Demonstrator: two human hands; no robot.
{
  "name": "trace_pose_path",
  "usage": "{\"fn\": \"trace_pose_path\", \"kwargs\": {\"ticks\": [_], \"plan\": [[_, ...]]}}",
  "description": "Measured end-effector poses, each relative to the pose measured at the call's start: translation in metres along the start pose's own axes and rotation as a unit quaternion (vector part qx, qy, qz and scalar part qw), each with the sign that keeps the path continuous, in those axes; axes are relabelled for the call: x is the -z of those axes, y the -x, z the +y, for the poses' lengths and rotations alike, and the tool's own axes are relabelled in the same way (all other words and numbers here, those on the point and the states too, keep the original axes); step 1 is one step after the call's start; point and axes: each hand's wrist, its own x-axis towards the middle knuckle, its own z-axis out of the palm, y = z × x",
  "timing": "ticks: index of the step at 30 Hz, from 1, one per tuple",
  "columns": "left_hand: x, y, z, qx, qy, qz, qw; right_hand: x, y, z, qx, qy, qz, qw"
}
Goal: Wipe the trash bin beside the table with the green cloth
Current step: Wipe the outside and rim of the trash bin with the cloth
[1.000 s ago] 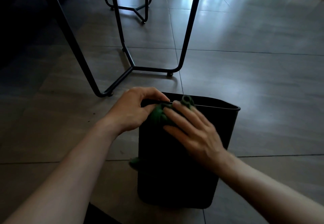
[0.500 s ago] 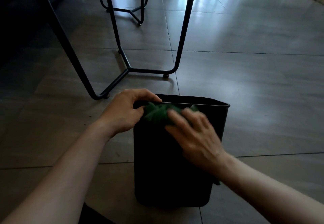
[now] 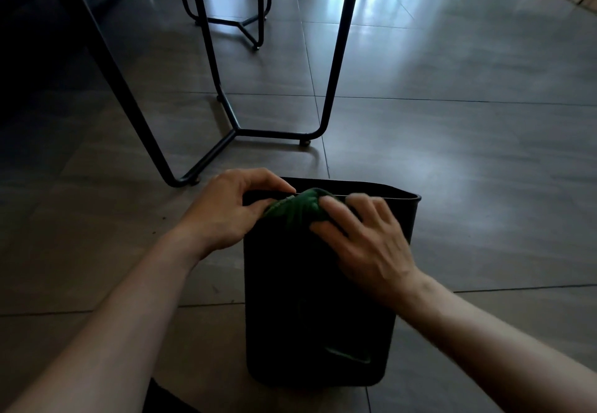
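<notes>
Dim room, large grey-brown floor tiles [image 3: 452,141] with pale window glare at upper centre. Left upper corner almost black; what stands there cannot be made out.

Black metal frame legs [image 3: 336,57] rise out of the top edge, so the surface they carry is cut off. A second, smaller set of legs [image 3: 255,22] stands further back, also cropped at the top.

Black trash bin [image 3: 310,299] stands upright on the floor just in front of the near frame foot, well apart from it. Its near wall faces the camera and is very dark; the interior is hidden from this angle except a thin strip of far inner wall under the rim. A faint green patch shows low on the near wall; whether reflection or cloth, cannot tell.

Green cloth [image 3: 297,210] is bunched at the top of the near wall, touching the rim, between both hands. Most of it is covered by fingers.

Left hand [image 3: 226,212]: grip pinched over the bin's near-left rim corner, thumb against the cloth's left edge.

Right hand [image 3: 365,241]: fingers spread flat, pressing the cloth onto the bin wall; fingertips blurred. Palm side hidden.

Both forearms are bare and run out of the bottom edge.
</notes>
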Motion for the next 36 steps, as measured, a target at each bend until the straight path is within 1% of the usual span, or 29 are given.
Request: {"fn": "trace_pose_path", "kwargs": {"ticks": [1, 3, 4, 5, 6, 7, 9, 11, 12, 13, 14, 15, 17, 18, 19, 20, 21, 23, 24, 25, 26, 27, 28, 29, 31, 32, 33, 34, 36], "plan": [[-0.001, 0.0, 0.0, 0.001, -0.001, 0.005, 1.0, -0.003, 0.007, -0.012, 0.015, -0.013, -0.012, 1.0], [-0.001, -0.002, -0.001, 0.006, -0.005, 0.013, 1.0, -0.006, 0.032, -0.035, 0.117, -0.032, -0.067, 0.99], [-0.001, -0.002, -0.002, 0.007, -0.009, 0.015, 1.0, -0.004, 0.043, -0.043, 0.173, -0.035, -0.102, 0.979], [-0.001, -0.002, -0.003, 0.005, -0.014, 0.016, 1.0, -0.002, 0.05, -0.046, 0.208, -0.031, -0.136, 0.968], [-0.001, -0.002, -0.003, 0.003, -0.017, 0.016, 1.0, 0.0, 0.05, -0.044, 0.21, -0.026, -0.144, 0.967], [-0.001, -0.002, -0.004, 0.002, -0.018, 0.015, 1.0, 0.0, 0.045, -0.039, 0.187, -0.025, -0.127, 0.974], [-0.001, -0.003, -0.004, 0.002, -0.018, 0.014, 1.0, 0.001, 0.023, -0.022, 0.098, -0.024, -0.072, 0.992], [0.0, -0.003, -0.003, 0.003, -0.02, 0.015, 1.0, 0.0, 0.0, -0.005, 0.001, -0.003, -0.03, 1.0], [0.0, -0.003, -0.003, 0.003, -0.019, 0.015, 1.0, -0.001, -0.006, -0.005, -0.036, 0.001, -0.025, 0.999], [0.0, -0.003, -0.002, 0.003, -0.018, 0.016, 1.0, -0.002, -0.003, -0.01, -0.046, -0.004, -0.028, 0.999], [0.001, -0.003, -0.001, 0.002, -0.018, 0.018, 1.0, -0.004, 0.007, -0.021, -0.024, -0.012, -0.042, 0.999], [0.0, -0.003, -0.001, 0.001, -0.021, 0.02, 1.0, -0.005, 0.024, -0.034, 0.03, -0.021, -0.065, 0.997], [-0.001, -0.002, -0.001, 0.0, -0.028, 0.02, 0.999, -0.001, 0.064, -0.059, 0.163, -0.029, -0.123, 0.979], [-0.001, -0.002, 0.0, -0.001, -0.031, 0.02, 0.999, 0.003, 0.078, -0.063, 0.203, -0.032, -0.149, 0.967], [-0.001, -0.001, -0.001, -0.001, -0.031, 0.021, 0.999, 0.005, 0.082, -0.059, 0.212, -0.036, -0.157, 0.964], [-0.001, -0.001, -0.001, 0.0, -0.029, 0.021, 0.999, 0.005, 0.077, -0.053, 0.191, -0.036, -0.142, 0.971], [0.0, -0.001, 0.0, 0.001, -0.025, 0.02, 0.999, 0.003, 0.065, -0.045, 0.142, -0.033, -0.112, 0.983], [0.001, 0.0, 0.001, 0.002, -0.018, 0.014, 1.0, 0.004, 0.029, -0.023, 0.009, -0.018, -0.043, 0.999], [0.001, 0.001, 0.002, 0.001, -0.017, 0.01, 1.0, 0.004, 0.013, -0.013, -0.05, -0.008, -0.02, 0.999], [0.002, 0.002, 0.003, 0.001, -0.018, 0.007, 1.0, 0.003, 0.002, -0.01, -0.09, -0.003, -0.011, 0.996], [0.002, 0.002, 0.004, 0.0, -0.02, 0.006, 1.0, 0.001, -0.001, -0.013, -0.1, -0.005, -0.012, 0.995], [0.002, 0.002, 0.004, -0.002, -0.022, 0.007, 1.0, 0.0, 0.005, -0.022, -0.079, -0.01, -0.025, 0.997], [0.001, 0.002, 0.004, -0.002, -0.023, 0.012, 1.0, -0.002, 0.018, -0.035, -0.026, -0.019, -0.047, 0.998], [0.001, 0.002, 0.004, -0.002, -0.024, 0.015, 1.0, -0.004, 0.036, -0.051, 0.046, -0.026, -0.076, 0.996], [-0.001, 0.004, 0.005, -0.002, -0.023, 0.011, 1.0, 0.0, 0.073, -0.072, 0.189, -0.031, -0.147, 0.97], [-0.001, 0.004, 0.006, -0.004, -0.021, 0.008, 1.0, 0.003, 0.083, -0.073, 0.227, -0.029, -0.172, 0.958], [-0.001, 0.005, 0.006, -0.005, -0.019, 0.006, 1.0, 0.003, 0.083, -0.068, 0.232, -0.028, -0.17, 0.957], [-0.001, 0.005, 0.007, -0.005, -0.017, 0.006, 1.0, 0.003, 0.076, -0.063, 0.208, -0.028, -0.146, 0.967], [0.0, 0.006, 0.009, -0.006, -0.014, 0.006, 1.0, 0.003, 0.049, -0.046, 0.101, -0.018, -0.076, 0.992]]}}
